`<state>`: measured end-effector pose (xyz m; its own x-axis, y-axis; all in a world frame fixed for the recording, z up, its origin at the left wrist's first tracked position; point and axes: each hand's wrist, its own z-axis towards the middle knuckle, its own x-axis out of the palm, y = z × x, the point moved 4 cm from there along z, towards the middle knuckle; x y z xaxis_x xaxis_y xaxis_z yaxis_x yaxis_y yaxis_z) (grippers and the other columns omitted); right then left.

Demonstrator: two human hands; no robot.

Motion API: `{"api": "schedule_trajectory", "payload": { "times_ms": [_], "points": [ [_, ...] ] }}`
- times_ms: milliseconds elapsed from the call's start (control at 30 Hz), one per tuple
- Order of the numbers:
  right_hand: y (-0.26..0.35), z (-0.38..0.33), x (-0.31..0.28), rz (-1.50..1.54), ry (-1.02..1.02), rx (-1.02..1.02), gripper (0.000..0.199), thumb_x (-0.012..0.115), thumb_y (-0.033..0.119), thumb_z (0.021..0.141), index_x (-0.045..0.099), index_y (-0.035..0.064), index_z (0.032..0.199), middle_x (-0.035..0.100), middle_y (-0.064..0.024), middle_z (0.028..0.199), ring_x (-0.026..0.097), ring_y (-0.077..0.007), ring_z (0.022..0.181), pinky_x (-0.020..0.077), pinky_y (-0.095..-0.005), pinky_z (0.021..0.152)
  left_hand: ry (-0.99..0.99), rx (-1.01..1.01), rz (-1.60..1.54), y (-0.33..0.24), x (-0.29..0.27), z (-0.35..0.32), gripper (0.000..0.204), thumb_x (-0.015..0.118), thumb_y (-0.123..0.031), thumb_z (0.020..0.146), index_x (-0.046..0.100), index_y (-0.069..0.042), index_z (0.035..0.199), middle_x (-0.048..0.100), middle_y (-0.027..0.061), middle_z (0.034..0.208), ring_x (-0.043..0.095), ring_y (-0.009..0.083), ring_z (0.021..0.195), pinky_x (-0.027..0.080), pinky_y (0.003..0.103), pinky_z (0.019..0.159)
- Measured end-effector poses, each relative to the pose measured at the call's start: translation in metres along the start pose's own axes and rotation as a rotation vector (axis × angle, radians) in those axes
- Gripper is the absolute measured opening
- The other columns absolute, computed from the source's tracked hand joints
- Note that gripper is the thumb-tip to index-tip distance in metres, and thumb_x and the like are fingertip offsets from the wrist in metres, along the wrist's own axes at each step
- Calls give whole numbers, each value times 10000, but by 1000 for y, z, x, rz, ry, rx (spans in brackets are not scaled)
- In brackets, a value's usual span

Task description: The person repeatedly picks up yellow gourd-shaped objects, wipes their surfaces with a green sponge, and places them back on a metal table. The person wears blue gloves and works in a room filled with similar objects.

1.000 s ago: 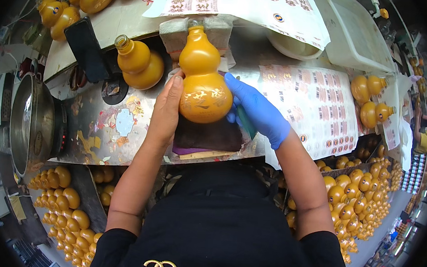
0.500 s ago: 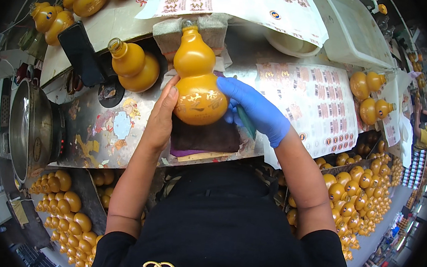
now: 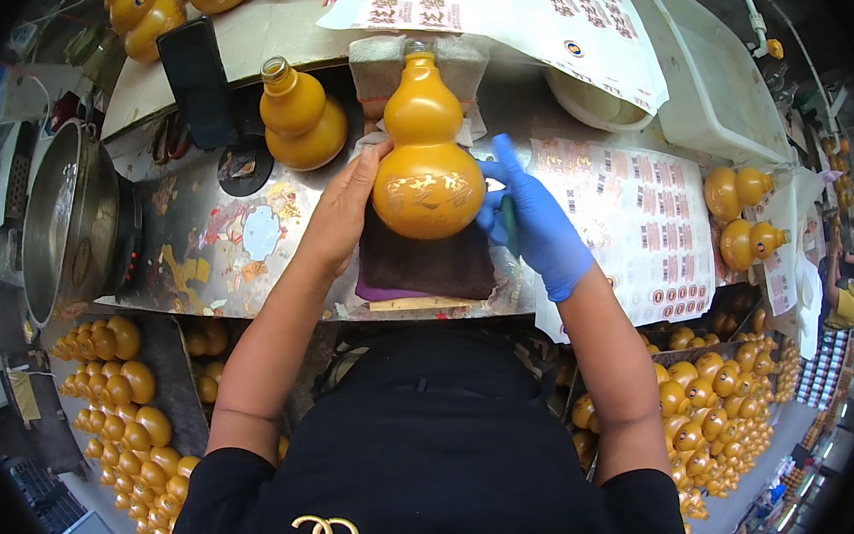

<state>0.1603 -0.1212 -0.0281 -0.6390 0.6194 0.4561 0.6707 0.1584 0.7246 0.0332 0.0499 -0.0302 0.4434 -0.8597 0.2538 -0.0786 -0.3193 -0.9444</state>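
A yellow gourd-shaped bottle [image 3: 426,195] with gold lettering lies tilted back, its clear neck against a grey folded cloth [image 3: 370,67]. My bare left hand [image 3: 344,215] grips its lower bulb from the left, the fingers partly hidden behind it. On the right side my blue-gloved right hand [image 3: 548,234] holds a thin green tool [image 3: 509,225], perhaps a scraper. Its thumb is raised off the glass, while other fingertips are at the bulb's edge. Beneath the bulb is a dark folded cloth [image 3: 427,270] over a purple one.
Another yellow bottle [image 3: 302,129] stands to the left, beside a phone [image 3: 197,83] on a stand. A metal pan [image 3: 59,223] sits at the far left. Printed decal sheets [image 3: 631,228] lie at the right, near a white tub [image 3: 708,73]. Many bottles [image 3: 707,400] crowd below the table.
The bottle has turned so its lettering faces me more squarely. My right thumb has come away from the bottle and points up. The whole view has shifted slightly.
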Motion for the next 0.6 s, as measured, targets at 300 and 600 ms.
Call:
{"api": "schedule_trajectory", "payload": {
  "times_ms": [300, 600],
  "points": [
    [58, -37, 63, -793, 51, -650, 280, 639, 160, 864, 559, 18, 1092, 624, -97, 978, 609, -178, 893, 488, -292, 821, 149, 57, 17, -14, 16, -26, 890, 676, -297, 821, 173, -13, 1499, 302, 149, 1489, 291, 239, 1391, 205, 345, 1137],
    [59, -36, 59, -809, -350, -826, 299, 678, 211, 862, 545, 29, 1059, 653, -152, 936, 657, -217, 818, 517, -320, 730, 65, 232, 104, -8, 6, -10, 753, 571, -417, 907, 265, 15, 1443, 402, 169, 1394, 398, 226, 1300, 298, 325, 1081]
  ]
}}
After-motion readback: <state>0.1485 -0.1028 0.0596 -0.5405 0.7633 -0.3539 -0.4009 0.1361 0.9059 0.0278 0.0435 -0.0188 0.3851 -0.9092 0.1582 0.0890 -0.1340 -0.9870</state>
